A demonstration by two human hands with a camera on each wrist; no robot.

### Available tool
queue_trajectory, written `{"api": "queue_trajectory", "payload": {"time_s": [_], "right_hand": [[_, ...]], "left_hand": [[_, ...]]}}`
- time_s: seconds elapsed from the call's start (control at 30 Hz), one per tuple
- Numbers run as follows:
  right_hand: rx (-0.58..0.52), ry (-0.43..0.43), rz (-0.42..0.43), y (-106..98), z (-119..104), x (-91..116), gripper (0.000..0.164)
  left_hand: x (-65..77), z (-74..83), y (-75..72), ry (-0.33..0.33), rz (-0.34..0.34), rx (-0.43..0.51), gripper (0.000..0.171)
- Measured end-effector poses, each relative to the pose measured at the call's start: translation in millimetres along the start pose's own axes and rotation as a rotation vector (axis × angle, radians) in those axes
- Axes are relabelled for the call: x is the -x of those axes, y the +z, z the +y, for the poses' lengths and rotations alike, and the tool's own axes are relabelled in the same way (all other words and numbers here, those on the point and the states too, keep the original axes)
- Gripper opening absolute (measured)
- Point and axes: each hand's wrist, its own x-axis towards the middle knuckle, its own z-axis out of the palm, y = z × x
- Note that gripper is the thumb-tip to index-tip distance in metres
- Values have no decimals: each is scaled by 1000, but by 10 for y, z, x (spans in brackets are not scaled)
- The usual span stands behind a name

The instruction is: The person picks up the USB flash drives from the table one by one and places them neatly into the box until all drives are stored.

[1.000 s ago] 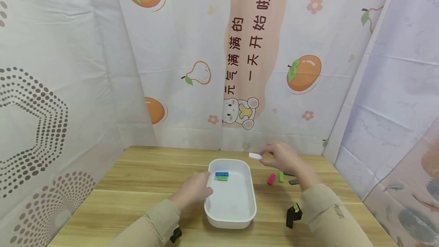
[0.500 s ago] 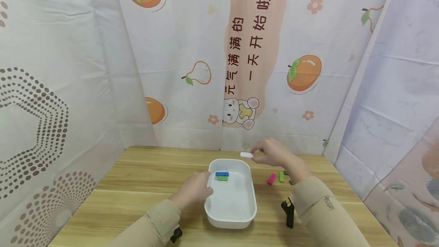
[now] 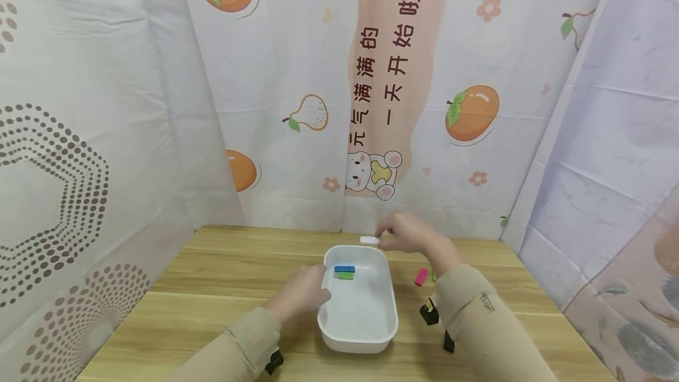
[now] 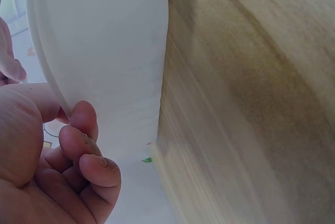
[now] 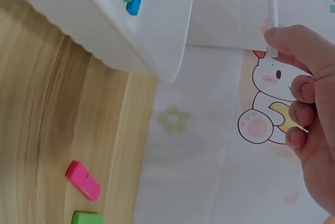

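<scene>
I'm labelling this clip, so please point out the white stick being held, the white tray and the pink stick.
White stick point(image 3: 368, 240), head view: its exposed end.
White tray point(image 3: 356, 347), head view: outer wall, near end.
Pink stick point(image 5: 84, 181), right wrist view: middle of its broad face.

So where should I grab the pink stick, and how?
Probably pinch the pink stick by its long sides, near the middle, from above: it lies flat on the table, longer than wide, with gaps to the white box and nearby green stick.

Left hand point(image 3: 301, 292) blocking left rim of white box point(image 3: 356, 347). Open top leaving way down into near half; blue piece point(image 3: 345, 269) and green piece point(image 3: 345, 276) occupying far-left part. Right hand point(image 3: 405, 233) holding white piece point(image 3: 368, 240) higher than far rim.
</scene>
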Motion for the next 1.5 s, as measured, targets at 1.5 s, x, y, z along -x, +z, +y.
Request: {"api": "queue_trajectory", "payload": {"time_s": [1.5], "right_hand": [[-162, 158, -197, 551, -244, -467, 10]], "left_hand": [[-14, -6, -16, 16, -13, -2, 47]]}}
